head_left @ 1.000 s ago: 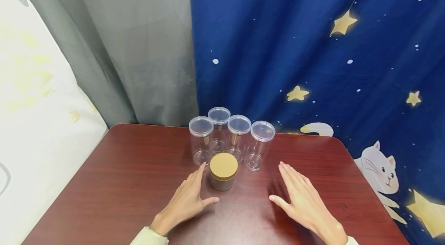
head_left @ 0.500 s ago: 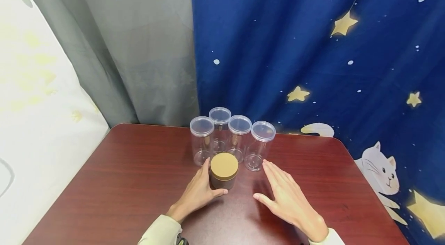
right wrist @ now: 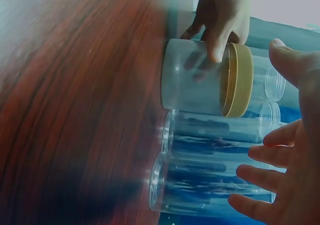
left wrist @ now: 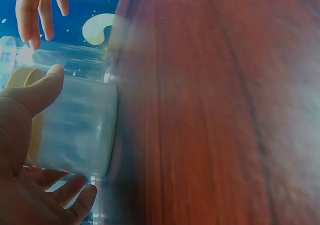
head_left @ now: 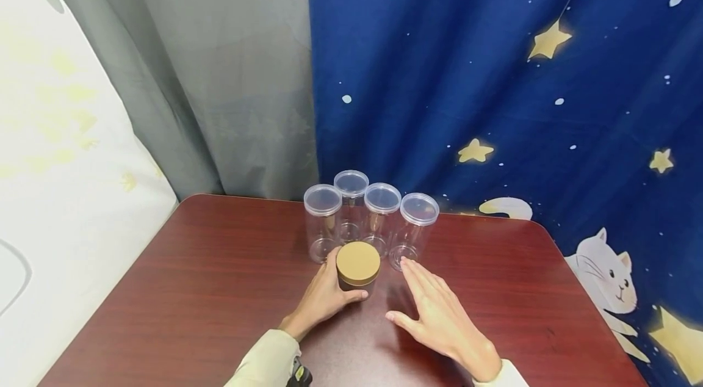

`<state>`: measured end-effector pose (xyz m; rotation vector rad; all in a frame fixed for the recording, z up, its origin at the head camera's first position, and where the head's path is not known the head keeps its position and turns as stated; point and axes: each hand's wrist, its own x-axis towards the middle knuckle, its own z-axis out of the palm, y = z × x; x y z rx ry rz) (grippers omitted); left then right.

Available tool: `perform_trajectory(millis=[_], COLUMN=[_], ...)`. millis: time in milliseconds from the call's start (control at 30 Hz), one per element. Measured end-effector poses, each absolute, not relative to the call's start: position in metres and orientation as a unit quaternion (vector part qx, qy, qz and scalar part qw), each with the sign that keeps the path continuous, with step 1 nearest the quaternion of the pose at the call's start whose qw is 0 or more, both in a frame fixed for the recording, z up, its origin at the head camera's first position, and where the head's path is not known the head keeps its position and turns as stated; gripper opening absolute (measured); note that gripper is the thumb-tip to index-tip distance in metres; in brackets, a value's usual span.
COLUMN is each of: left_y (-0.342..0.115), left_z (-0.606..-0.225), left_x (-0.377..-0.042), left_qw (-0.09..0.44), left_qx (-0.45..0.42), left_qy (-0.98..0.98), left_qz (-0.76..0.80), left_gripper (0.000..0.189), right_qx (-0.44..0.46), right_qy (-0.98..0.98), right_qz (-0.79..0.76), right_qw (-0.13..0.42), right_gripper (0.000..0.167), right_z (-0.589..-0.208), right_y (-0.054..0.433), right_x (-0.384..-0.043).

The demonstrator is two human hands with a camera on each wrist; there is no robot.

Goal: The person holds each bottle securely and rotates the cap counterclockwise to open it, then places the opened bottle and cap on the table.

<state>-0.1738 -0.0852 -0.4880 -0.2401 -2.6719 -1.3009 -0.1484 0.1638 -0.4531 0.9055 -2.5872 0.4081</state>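
A short frosted jar with a gold lid [head_left: 358,262] stands upright on the table. My left hand [head_left: 323,296] grips it from the left, the thumb across its near side and the fingers round the far side. In the left wrist view, the jar's pale body [left wrist: 77,127] shows between thumb and fingers. To the right of the jar is my right hand [head_left: 443,318], palm inward, fingers extended, thumb spread, holding nothing. Its fingertips overlap the base of the rightmost clear jar [head_left: 420,210] in the head view.
Several tall clear jars with translucent lids, one of them a clear jar [head_left: 323,201] at the left, stand grouped behind the gold-lidded jar. They are on a reddish-brown wooden table [head_left: 219,277]. A grey curtain [head_left: 252,69] and a blue starry curtain [head_left: 428,69] hang behind its far edge.
My left hand has moved right and closed round the gold-lidded jar. My right hand has moved left, nearer to the jars.
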Motion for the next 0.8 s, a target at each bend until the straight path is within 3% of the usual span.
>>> perform_trajectory(millis=[333,800], left_y=[-0.082,-0.082], left_z=[-0.491,-0.476], left_x=[-0.171,-0.154], left_qw=[0.092,0.065], left_qx=[-0.104,-0.144], left_qy=[-0.875,-0.868], left_qz=[-0.463,-0.470], left_gripper=[0.094,0.096], right_qx=[0.321,0.280], right_qy=[-0.914,-0.923], right_qz=[0.163,0.225], right_qw=[0.185,0.137], right_gripper=[0.091,0.107], right_z=[-0.459,-0.457], right_y=[0.154,0.142], right_x=[-0.150,-0.147])
